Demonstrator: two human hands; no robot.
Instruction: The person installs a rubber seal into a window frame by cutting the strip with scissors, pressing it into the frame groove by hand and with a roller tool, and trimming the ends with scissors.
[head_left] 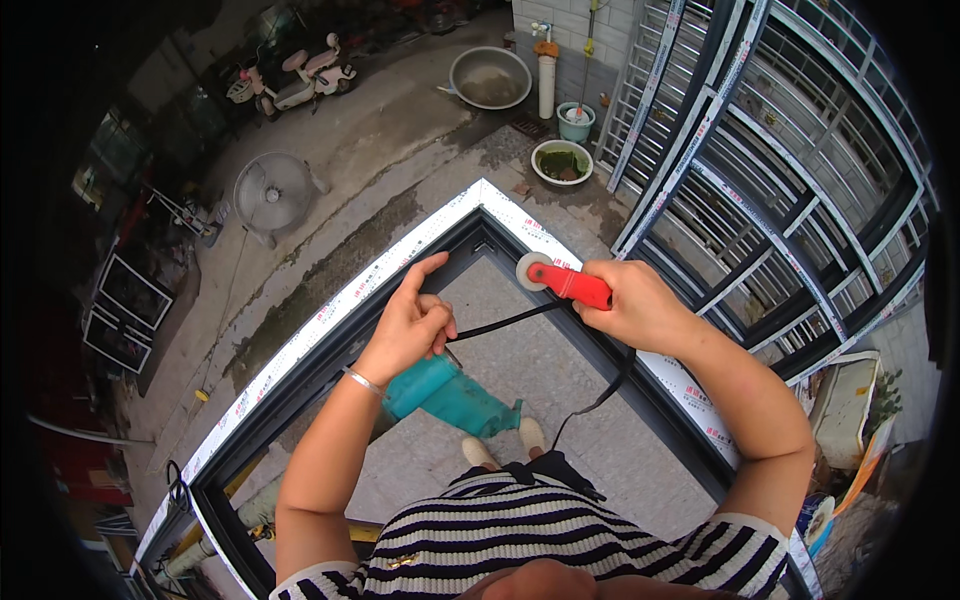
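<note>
A large dark window frame (440, 262) with white printed film on its outer faces lies in front of me, one corner pointing away. My right hand (645, 308) is closed around the red handle of a roller tool (575, 286); its pale wheel is over the frame's right side near the corner. My left hand (405, 325) stretches its index finger onto the left side of the frame. Its other fingers curl around a thin black rubber strip (510, 320). That strip crosses the opening toward the right side, and a length hangs down near my feet.
Beneath the frame is a teal wrapped bundle (455, 395). Metal frames and grilles (740, 180) lean at the right. Farther off are a floor fan (272, 195), a pink scooter (305, 78), a large metal basin (490, 78) and a white basin (562, 162) with green contents.
</note>
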